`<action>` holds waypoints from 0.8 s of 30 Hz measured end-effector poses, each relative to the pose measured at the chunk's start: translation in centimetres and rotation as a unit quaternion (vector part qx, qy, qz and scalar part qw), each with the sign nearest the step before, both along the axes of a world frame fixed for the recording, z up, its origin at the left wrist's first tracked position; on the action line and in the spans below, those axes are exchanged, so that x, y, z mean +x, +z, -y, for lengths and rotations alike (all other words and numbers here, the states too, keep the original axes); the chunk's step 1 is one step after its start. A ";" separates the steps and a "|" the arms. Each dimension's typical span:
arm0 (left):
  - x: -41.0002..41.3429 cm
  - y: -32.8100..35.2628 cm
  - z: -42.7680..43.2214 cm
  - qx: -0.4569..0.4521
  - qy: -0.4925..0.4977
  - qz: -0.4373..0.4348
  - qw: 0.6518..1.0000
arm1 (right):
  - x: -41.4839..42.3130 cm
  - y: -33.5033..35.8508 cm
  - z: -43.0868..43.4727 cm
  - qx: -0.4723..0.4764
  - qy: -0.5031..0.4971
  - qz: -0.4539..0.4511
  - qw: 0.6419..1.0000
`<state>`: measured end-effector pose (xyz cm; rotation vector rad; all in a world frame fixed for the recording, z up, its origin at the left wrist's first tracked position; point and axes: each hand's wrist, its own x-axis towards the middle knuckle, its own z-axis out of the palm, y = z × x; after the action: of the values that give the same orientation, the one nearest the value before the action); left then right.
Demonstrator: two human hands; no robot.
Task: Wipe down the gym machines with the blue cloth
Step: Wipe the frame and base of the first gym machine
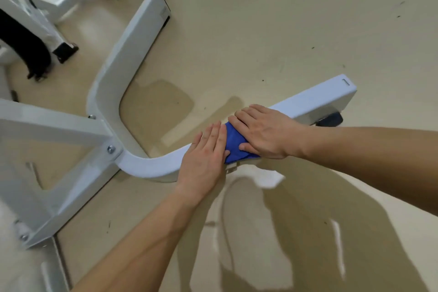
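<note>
A blue cloth lies bunched on the right leg of a white gym machine's U-shaped floor base. My right hand lies flat on the cloth, fingers straight, pressing it onto the leg. My left hand rests flat on the same leg just left of the cloth, fingertips touching its edge. Most of the cloth is hidden under my two hands.
The base's other leg runs away to the upper middle. The machine's white frame stands at the left. Feet of another white machine and a black padded part sit at top left. Beige floor surrounds them.
</note>
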<state>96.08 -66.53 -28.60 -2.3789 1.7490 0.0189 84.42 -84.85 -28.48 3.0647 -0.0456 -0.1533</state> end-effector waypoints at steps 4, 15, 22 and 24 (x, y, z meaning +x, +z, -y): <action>3.1 0.7 -5.5 0.024 0.040 0.010 0.999 | 4.6 0.7 -5.0 -0.014 0.052 -0.022 0.998; 8.6 1.6 -14.7 0.071 0.107 0.028 0.991 | 10.3 1.1 -16.1 -0.025 0.021 -0.001 0.999; 4.4 0.4 -9.9 -0.017 0.071 0.010 0.997 | 5.1 0.0 -10.2 -0.073 0.030 0.041 0.996; 5.1 0.2 -10.6 -0.025 0.073 0.016 0.997 | 6.0 0.0 -11.5 -0.059 0.010 0.025 0.998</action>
<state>101.18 -55.90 -28.43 -2.5238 1.5773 -0.0425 90.37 -73.35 -28.51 2.9499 -0.0261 -0.0690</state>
